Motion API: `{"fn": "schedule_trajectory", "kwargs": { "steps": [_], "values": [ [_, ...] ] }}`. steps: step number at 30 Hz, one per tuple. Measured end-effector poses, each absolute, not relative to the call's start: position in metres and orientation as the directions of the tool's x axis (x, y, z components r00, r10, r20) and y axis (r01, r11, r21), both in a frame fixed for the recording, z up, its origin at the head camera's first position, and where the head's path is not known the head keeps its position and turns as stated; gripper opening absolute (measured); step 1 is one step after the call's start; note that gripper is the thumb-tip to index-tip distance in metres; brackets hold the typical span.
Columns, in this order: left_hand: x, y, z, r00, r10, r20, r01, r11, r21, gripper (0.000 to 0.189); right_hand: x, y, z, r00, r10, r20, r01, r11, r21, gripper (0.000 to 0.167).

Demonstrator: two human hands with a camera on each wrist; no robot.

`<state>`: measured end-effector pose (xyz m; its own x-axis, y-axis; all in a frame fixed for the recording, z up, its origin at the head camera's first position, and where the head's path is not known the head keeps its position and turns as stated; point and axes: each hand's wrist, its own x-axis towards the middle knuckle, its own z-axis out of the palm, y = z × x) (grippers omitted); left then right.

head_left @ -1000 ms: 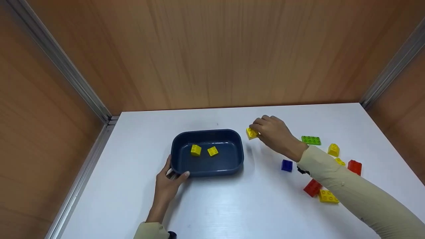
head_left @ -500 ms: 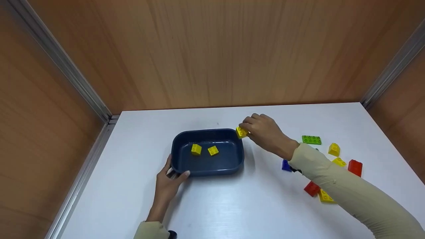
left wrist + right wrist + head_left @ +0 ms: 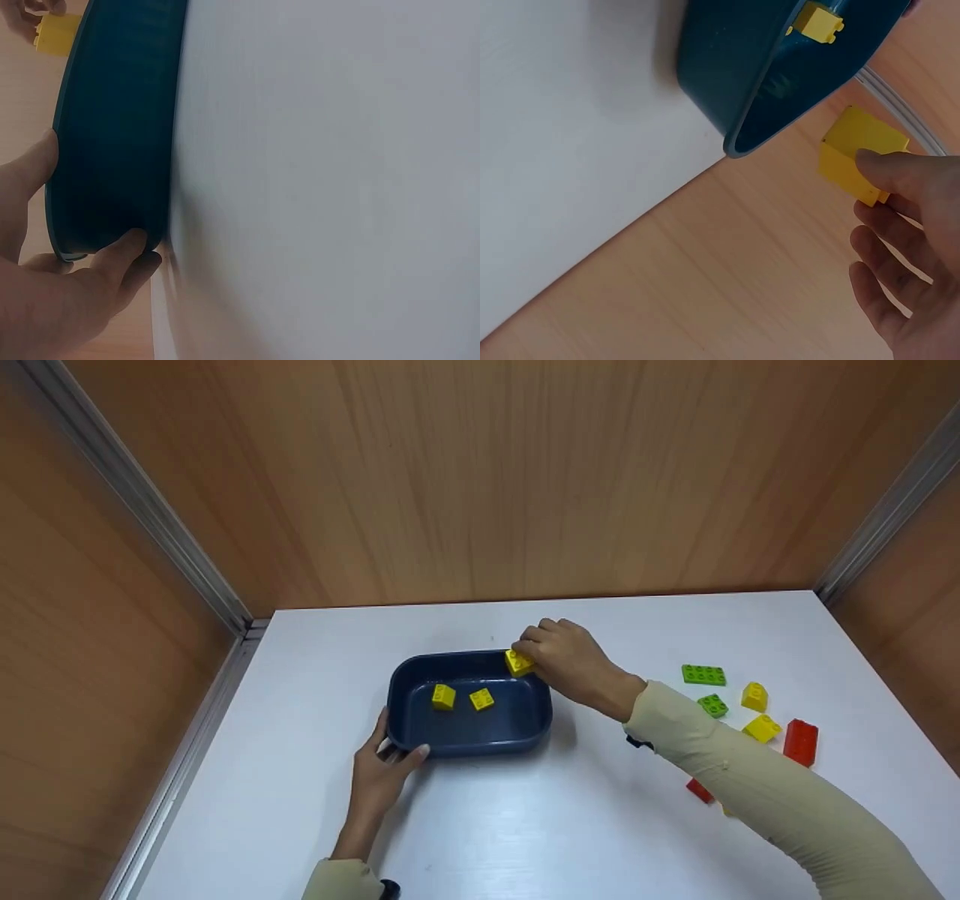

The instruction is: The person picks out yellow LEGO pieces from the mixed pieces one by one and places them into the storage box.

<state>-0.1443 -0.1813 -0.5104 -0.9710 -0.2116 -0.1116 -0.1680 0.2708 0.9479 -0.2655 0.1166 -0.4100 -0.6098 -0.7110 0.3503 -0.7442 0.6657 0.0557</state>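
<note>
My right hand pinches a yellow toy building brick between thumb and fingers, above the back right part of a dark blue rectangular tub. In the right wrist view the thumb presses one side of the held brick, and the other fingers spread loosely below. My left hand grips the tub's front left corner, thumb at the front rim and fingers along the left side. Inside the tub lie two smaller yellow bricks: a sloped one and a square studded one.
On the white table, to the right, lie a long green brick, a small green brick, two yellow bricks and a red brick. The right sleeve partly covers another red brick. Wooden panels enclose the table.
My right hand has carried the yellow brick leftward, from beside the tub to above it. The sleeve now hides the blue brick and uncovers the small green one. The left hand stays put.
</note>
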Motion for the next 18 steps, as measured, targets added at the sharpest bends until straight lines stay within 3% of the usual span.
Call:
{"fn": "schedule_trajectory", "kwargs": {
  "steps": [18],
  "values": [
    [-0.145, -0.182, -0.51, -0.971, -0.208, -0.116, -0.172, 0.276, 0.945, 0.095, -0.267, 0.082, -0.419, -0.598, -0.756, 0.267, -0.782, 0.623, 0.012, 0.03]
  ]
}}
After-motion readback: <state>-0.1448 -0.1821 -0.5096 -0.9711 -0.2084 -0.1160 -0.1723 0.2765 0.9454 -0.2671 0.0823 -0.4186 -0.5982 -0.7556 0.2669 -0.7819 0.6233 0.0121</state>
